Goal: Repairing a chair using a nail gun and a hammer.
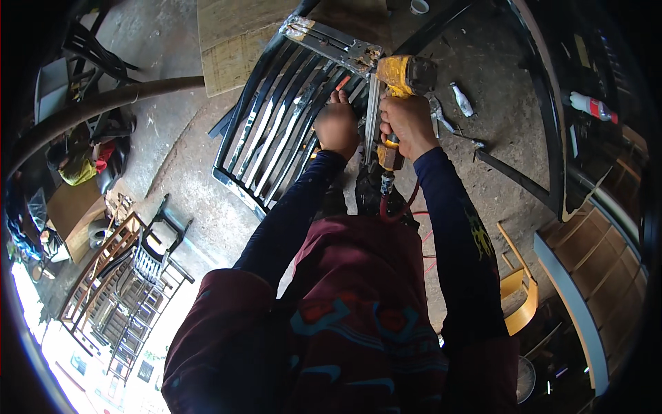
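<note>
My right hand [409, 123] grips a yellow pneumatic nail gun [407, 74] with a red hose [396, 215] at its foot. Its head sits at the corner of a black slatted wooden chair frame [265, 117], by a scuffed metal-coloured rail [331, 46] and an upright bar [369, 117]. My left hand [334, 124], partly blurred, rests among the slats left of the gun, fingertips at an orange piece [342, 83]; its fingers are partly curled around something I cannot make out.
Plywood [227, 41] lies behind the frame. Bottles [462, 99] [594, 105] and black bars [514, 181] are on the right, near a leaning panel [586, 297] and a yellow chair [517, 297]. Stacked chairs [124, 290] stand lower left. Another person [79, 165] is at the far left.
</note>
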Demonstrator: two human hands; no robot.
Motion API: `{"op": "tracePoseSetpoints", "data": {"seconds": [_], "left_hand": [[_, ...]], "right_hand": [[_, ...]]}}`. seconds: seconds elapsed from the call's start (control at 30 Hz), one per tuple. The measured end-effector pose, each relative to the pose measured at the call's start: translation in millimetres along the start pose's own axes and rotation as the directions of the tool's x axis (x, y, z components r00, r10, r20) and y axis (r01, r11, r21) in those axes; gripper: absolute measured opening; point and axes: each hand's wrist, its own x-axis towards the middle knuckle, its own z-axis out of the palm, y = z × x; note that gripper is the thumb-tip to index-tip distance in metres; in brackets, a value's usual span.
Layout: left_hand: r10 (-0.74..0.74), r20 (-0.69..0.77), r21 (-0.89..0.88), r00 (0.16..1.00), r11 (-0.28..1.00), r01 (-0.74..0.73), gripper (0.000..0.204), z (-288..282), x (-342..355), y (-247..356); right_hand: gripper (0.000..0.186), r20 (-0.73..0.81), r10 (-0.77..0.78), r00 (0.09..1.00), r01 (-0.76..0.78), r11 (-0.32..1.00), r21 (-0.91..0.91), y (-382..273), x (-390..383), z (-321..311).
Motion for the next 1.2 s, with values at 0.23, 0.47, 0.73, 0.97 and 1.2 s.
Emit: {"op": "tracePoseSetpoints", "data": {"seconds": [0.23,0.47,0.73,0.97,1.2], "left_hand": [[0.018,-0.010,0.054,1.000,0.998,-0.017,0.079,3.8,-7.2,-4.8],[0.073,-0.051,0.057,0.996,0.996,-0.070,0.080,6.1,-8.4,-6.1],[0.056,-0.033,0.062,0.998,0.997,-0.054,0.081,7.8,-10.8,-8.4],[0.051,0.141,0.007,0.989,0.999,-0.053,0.082,8.3,-28.5,-10.8],[0.047,0.275,-0.005,0.960,0.999,-0.048,0.083,-100.3,-45.3,-34.4]], "right_hand": [[0.015,0.028,0.005,1.000,-0.005,1.000,0.026,-9.1,-18.3,-21.1],[0.012,0.038,0.035,0.999,-0.038,0.994,0.098,-11.3,0.0,-27.2],[0.008,0.076,0.060,0.995,-0.062,0.998,0.024,-15.1,11.8,-25.6],[0.045,0.092,0.062,0.994,-0.072,0.990,0.117,11.1,-19.1,-76.4],[0.027,0.042,-0.289,0.956,0.292,0.942,-0.166,48.1,-111.0,-168.9]]}}
